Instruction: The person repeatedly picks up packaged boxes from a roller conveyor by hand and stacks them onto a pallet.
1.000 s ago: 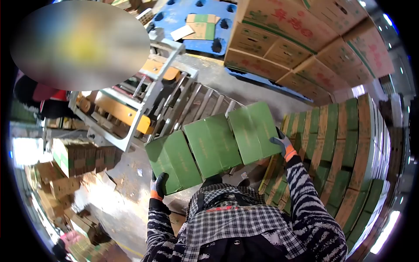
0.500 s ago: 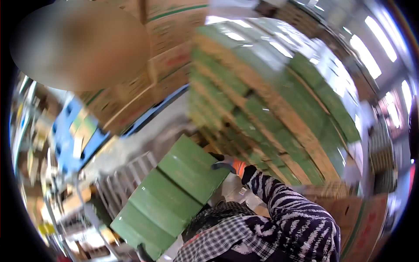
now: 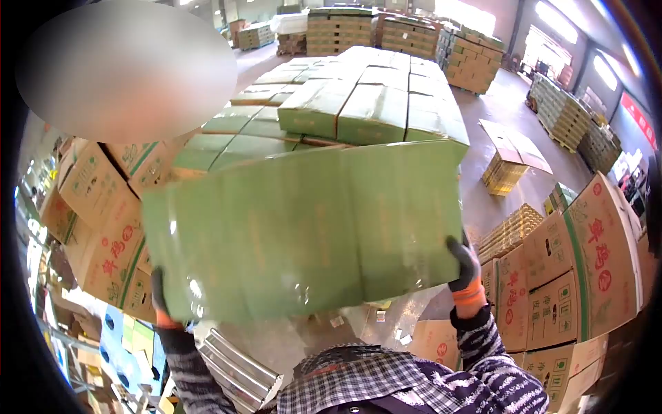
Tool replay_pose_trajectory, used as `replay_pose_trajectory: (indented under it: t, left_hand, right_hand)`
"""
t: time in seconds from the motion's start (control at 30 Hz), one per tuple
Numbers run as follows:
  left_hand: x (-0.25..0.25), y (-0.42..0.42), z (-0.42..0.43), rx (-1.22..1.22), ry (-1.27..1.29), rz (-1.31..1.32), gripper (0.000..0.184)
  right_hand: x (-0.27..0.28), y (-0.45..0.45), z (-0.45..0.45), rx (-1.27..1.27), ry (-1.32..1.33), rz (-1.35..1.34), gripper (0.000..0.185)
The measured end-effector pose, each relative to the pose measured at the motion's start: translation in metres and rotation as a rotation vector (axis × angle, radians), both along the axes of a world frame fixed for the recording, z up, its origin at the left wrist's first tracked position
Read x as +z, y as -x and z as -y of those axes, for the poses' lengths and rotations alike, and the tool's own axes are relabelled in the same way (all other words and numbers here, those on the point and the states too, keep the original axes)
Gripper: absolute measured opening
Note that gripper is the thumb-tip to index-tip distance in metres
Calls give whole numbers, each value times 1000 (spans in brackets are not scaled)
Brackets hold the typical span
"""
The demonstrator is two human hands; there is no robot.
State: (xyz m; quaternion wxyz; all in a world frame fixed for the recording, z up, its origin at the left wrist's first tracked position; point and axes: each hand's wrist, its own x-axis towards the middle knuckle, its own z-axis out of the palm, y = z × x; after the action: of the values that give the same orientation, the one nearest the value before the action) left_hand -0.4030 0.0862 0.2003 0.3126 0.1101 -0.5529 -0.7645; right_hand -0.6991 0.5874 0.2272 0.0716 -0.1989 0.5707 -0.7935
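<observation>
A row of three green cardboard boxes, pressed together side by side, is held up in front of my chest. On the left end, my left hand, in a dark glove with an orange cuff, grips the lower corner; its fingers are partly hidden. My right hand, gloved the same way, clasps the right end. Just beyond the held boxes stands a large stack of green boxes with a raised row on top. The held boxes cover the stack's near side, and I cannot tell whether they touch it.
Brown printed cartons stand on the left and right. A metal roller conveyor lies low on the left, near a blue pallet. An open-flapped carton is on the floor at right. Loaded pallets line the back.
The green boxes have risen from low on my left to in front of me, now level and facing the stack. My view has swung upright, and both hands now show at the ends.
</observation>
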Motion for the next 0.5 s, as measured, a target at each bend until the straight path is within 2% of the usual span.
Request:
replay_pose_trajectory:
  t: [0.03,0.07,0.13,0.17,0.2,0.23,0.27,0.3,0.37,0.43,0.5]
  left_hand:
    - [3,37,21,-109,213,-3,50]
    - [38,79,5,-376,36,-173,43]
    - [17,154,57,-236,639,-121,42]
    - [39,187,46,-261,479,-64,43]
    - [61,220,29,-285,319,-2,44]
    - [69,253,29,-343,329,11,43]
    - [69,283,33,-399,339,22,43]
    - [67,302,40,-406,340,22,43]
    - [63,338,61,-169,377,289,43]
    - [60,357,71,85,391,557,43]
    - [45,349,71,216,390,719,43]
  right_hand:
    - [-6,6,-16,-103,-105,-148,47]
    - [-5,10,-27,-225,-214,-285,41]
    - [-3,24,-41,-330,-222,-377,37]
    - [-2,31,-48,-385,-228,-421,35]
    - [-6,43,-58,-465,-510,-553,39]
    - [-10,54,-61,-541,-796,-679,43]
    - [-12,70,-49,-251,4,-152,44]
    - [-16,81,-48,-257,4,-152,44]
    - [-17,99,-48,-94,284,216,43]
    - [-12,101,-44,-124,264,193,44]
    - [-7,93,-41,-130,265,217,44]
